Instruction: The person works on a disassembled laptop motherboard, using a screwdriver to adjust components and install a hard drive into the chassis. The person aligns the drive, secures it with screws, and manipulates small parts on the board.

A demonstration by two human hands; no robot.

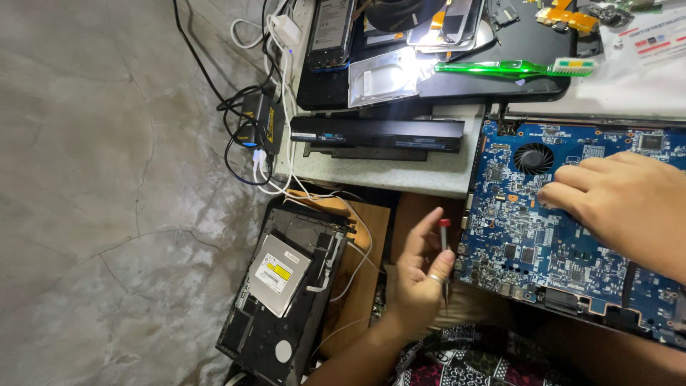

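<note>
- left hand (pixel 418 275) closed around a red-tipped screwdriver (pixel 444 246), just beside the blue circuit board (pixel 529 250)
- right hand (pixel 622 200) empty, fingers spread, pressing flat on that board

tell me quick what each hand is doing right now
Left hand: closed on a small screwdriver with a red tip, held upright.
Right hand: open, holding nothing, fingers flat on the blue circuit board.

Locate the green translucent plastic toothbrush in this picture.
In the head view, the green translucent plastic toothbrush lies at the top right, across the black tray, above the blue circuit board and its round black fan.
</note>
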